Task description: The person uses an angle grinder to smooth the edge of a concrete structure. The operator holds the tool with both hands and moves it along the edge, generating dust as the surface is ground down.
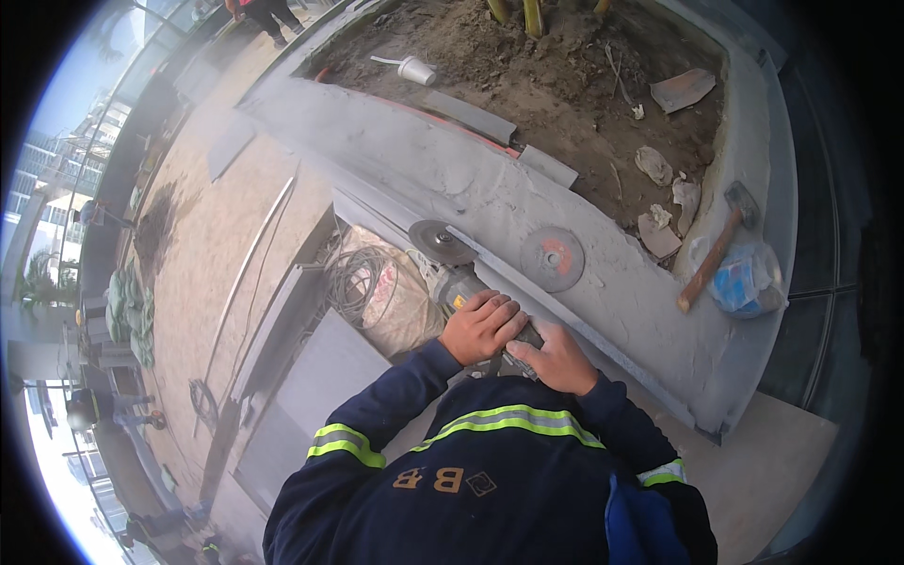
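Both of my hands grip an angle grinder [457, 285] in front of my chest. My left hand [485, 325] wraps over the tool's body just behind its head. Behind it, my right hand [556, 358] is closed round the rear part of the grinder; its fingertips are partly hidden. The dark cutting disc [443, 242] stands at the edge of a grey stone slab [556, 315] on the planter's side; I cannot tell whether they touch. A second, loose disc [553, 259] lies flat on the dusty planter ledge [452, 165].
A hammer [716, 254] and a blue-and-white plastic bag [749, 282] lie on the right ledge. Soil [565, 85] fills the planter, with a white cup [416, 71] on it. Left of the grinder are coiled cable [363, 282] and a pale sack [405, 306]. Other people [268, 14] are farther off.
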### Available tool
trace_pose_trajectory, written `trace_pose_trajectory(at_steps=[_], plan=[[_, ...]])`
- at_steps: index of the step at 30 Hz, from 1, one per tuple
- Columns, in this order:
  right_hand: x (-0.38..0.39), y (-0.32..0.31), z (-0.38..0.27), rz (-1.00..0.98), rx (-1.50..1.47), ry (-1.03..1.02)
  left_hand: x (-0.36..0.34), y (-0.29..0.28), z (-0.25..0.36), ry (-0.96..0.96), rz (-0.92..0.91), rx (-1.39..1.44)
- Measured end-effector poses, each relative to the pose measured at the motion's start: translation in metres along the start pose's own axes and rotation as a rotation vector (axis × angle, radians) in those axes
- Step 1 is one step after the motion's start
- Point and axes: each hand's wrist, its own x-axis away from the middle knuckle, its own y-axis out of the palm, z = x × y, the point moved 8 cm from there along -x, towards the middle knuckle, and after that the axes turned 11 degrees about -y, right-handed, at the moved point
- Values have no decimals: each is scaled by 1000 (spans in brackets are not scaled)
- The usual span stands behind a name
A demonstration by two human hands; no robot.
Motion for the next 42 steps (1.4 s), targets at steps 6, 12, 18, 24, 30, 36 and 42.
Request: trace_pose_trajectory(at_steps=[6, 12, 18, 24, 30, 36, 42], plan=[[35, -10, -22, -79, -3, 136, -4, -14, 38, 8, 65, -9], [9, -1, 0, -65, -12, 90, 2, 2, 10, 0, 31, -3], [8, -4, -2, -52, -2, 70, -1, -1, 9, 1, 28, -6], [36, -11, -22, -82, -6, 140, -2, -10, 44, 7, 63, -5], [12, -3, 1, -48, 3, 81, -1, 0, 10, 8, 36, -9], [16, -2, 2, -150, -56, 239, 0, 1, 16, -9, 40, 27], [38, -15, -22, -52, -28, 141, -6, -6, 49, 37, 61, -19]])
